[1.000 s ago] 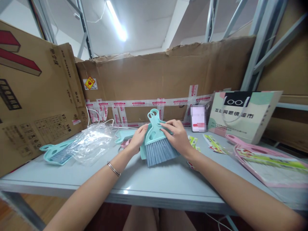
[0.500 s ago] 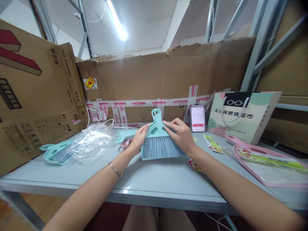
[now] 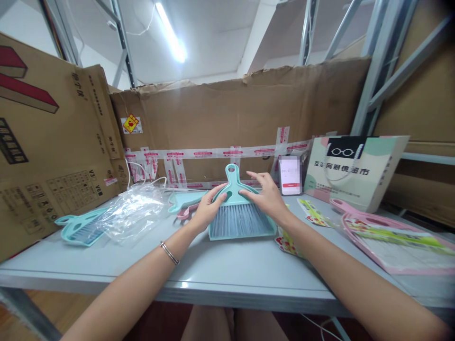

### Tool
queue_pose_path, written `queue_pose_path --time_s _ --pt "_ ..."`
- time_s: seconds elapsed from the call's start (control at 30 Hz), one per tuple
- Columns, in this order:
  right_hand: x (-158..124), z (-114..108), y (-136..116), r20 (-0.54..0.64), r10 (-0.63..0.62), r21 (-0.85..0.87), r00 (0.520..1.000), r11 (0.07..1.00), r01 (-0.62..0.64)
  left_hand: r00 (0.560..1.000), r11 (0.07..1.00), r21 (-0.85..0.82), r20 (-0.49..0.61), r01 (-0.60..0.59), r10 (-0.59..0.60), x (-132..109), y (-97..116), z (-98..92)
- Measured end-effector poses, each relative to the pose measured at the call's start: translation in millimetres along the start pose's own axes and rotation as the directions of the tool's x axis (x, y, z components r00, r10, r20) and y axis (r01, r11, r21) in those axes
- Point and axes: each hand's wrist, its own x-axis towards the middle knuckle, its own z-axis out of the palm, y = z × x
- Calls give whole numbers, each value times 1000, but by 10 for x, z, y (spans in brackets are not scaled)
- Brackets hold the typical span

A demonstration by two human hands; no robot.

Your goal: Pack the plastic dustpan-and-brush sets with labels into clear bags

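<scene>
A turquoise hand brush point(image 3: 241, 221) with grey-blue bristles lies nested in a matching dustpan point(image 3: 275, 229), their handles aligned at the top. My left hand point(image 3: 210, 204) grips the set by its left side, thumb over the brush and fingers behind the pan's edge. On the right, my right hand point(image 3: 267, 195) is open, its fingers raised and spread. Its thumb tip is at the brush's shoulder; whether it touches I cannot tell. Behind my left hand are another turquoise dustpan point(image 3: 185, 200) and a pink handle point(image 3: 186, 212), partly hidden.
Left on the table point(image 3: 192, 270) are another turquoise brush-and-pan set point(image 3: 83, 228) and a clear plastic bag point(image 3: 133, 213). Right are printed cards point(image 3: 314, 212), a wrapped pink dustpan set point(image 3: 384, 237), a phone point(image 3: 290, 175) and a paper bag point(image 3: 351, 175). Cardboard point(image 3: 213, 118) stands behind.
The brush and dustpan handles have come together into line at the top. My right hand's fingers have lifted and spread away from the set, while my left thumb has moved onto the brush.
</scene>
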Motion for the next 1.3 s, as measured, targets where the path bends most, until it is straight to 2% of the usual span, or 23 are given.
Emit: queue_pose_path --time_s 0.03,0.1,0.17,0.23,0.37,0.43,0.5,0.57,0.7,0.8,0.97,1.17,1.3 --pt "24 -16 13 79 106 71 991 991 -111 1000 1000 13 2 1 -1 -1 5 3" --pt "66 -52 36 293 249 228 923 919 -321 1000 999 42 13 -17 16 -13 14 22" --pt "90 -83 50 465 275 338 841 823 -457 998 996 72 29 -50 48 -38 14 50" --pt "94 -99 50 514 272 377 814 780 -499 997 992 97 41 -75 71 -65 6 75" --pt "76 -85 17 445 262 342 856 835 -432 995 982 168 45 -92 85 -37 12 78" --pt "65 -67 -4 417 236 325 878 863 -387 993 970 226 91 -94 75 49 42 66" --pt "57 -51 -19 394 216 313 893 882 -351 992 955 293 122 -51 15 168 83 67" --pt "54 -42 -26 360 213 304 908 894 -330 994 944 330 94 20 -54 283 120 91" --pt "60 -41 -18 311 230 301 922 897 -325 996 975 203 7 88 -91 380 144 187" --pt "67 -31 -9 283 239 314 929 892 -325 993 991 75 -41 114 -112 348 126 243" --pt "66 4 -19 229 247 313 941 897 -312 986 993 -32 -112 118 -121 307 117 270" --pt "50 48 -50 194 229 273 954 921 -277 976 990 -44 -165 135 -141 297 132 271" --pt "49 68 -60 191 223 307 956 911 -274 977 993 -19 -175 120 -122 294 123 268"
